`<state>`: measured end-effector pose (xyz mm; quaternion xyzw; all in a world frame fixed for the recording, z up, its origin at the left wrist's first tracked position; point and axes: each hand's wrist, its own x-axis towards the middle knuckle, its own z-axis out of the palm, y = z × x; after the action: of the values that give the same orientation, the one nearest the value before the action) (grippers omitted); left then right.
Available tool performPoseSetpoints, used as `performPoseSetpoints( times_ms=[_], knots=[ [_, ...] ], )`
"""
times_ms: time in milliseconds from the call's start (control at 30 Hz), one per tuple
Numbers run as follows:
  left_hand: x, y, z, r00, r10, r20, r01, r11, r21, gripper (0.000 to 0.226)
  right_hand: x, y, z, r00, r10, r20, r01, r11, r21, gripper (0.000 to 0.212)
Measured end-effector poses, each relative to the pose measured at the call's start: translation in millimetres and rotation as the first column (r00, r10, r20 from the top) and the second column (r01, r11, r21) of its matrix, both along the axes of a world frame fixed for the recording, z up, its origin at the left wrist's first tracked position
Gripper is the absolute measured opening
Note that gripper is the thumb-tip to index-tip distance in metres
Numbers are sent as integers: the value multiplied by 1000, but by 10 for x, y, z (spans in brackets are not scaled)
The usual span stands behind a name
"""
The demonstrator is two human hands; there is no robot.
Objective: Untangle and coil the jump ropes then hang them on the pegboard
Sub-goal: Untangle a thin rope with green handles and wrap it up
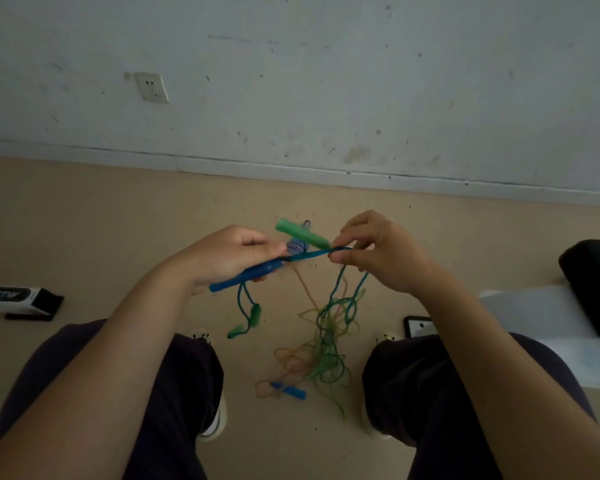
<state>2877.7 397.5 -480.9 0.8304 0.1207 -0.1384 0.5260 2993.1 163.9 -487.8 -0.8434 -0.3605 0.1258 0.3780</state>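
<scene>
Landmark: the tangle of cords [326,344] on the tan floor [84,220], between the seated person's knees.

1. Left hand [222,258]: above and left of the tangle. Fingers curled round a blue handle [243,275], which juts out of the fist toward the lower left. Thumb and forefinger close together at the handle's cord end.

2. Right hand [378,254]: above and slightly right of the tangle. Thumb and forefinger pinch a teal cord [309,255]; the other fingers loosely curled. The two hands are held apart, with this cord stretched nearly straight between them.

3. Green handle [302,233]: above the tangle, between the hands, tilted, just behind the taut cord. Which hand supports it cannot be told.

4. Blue-and-white braided cord [297,245]: bunched beside the left fingertips, under the green handle.

5. Teal strands: hanging from the right hand down into the tangle, mixed there with green and pale orange loops.

6. Second green handle [248,322]: left of the tangle, dangling on a teal loop below the left hand.

7. Second blue handle [290,391]: lying on the floor at the tangle's lower left edge.

8. Black-and-white box [18,301]: far left of the tangle, on the floor.

9. Wall socket [151,87]: on the scuffed wall, well beyond the tangle.
</scene>
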Motion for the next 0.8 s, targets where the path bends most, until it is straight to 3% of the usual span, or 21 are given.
performPoseSetpoints(
  times_ms=[100, 333, 533, 667, 800],
  knots=[
    [23, -8, -52, 998, -49, 34, 48, 998, 42, 8, -6, 12, -22, 999, -38, -34, 39, 999, 15, 14],
    [40, -100, -16, 998, -27, 51, 41, 953, -302, 20, -83, 45, 40, 945, 47, -325, 40, 966, 255, 12],
    [44, -111, -42, 993, -57, 101, 81, 966, -244, 27, -59, 30, 44, 941, -51, -334, 168, 928, 332, 17],
    [108, -82, -125, 910, 266, 319, -155, 930, -333, 26, -28, 5, 34, 944, 12, -329, 45, 985, 164, 15],
    [173, -58, -182, 742, 584, 329, -363, 763, -535, 28, 5, -21, 9, 983, 21, -180, -69, 961, -268, 20]
  ],
)
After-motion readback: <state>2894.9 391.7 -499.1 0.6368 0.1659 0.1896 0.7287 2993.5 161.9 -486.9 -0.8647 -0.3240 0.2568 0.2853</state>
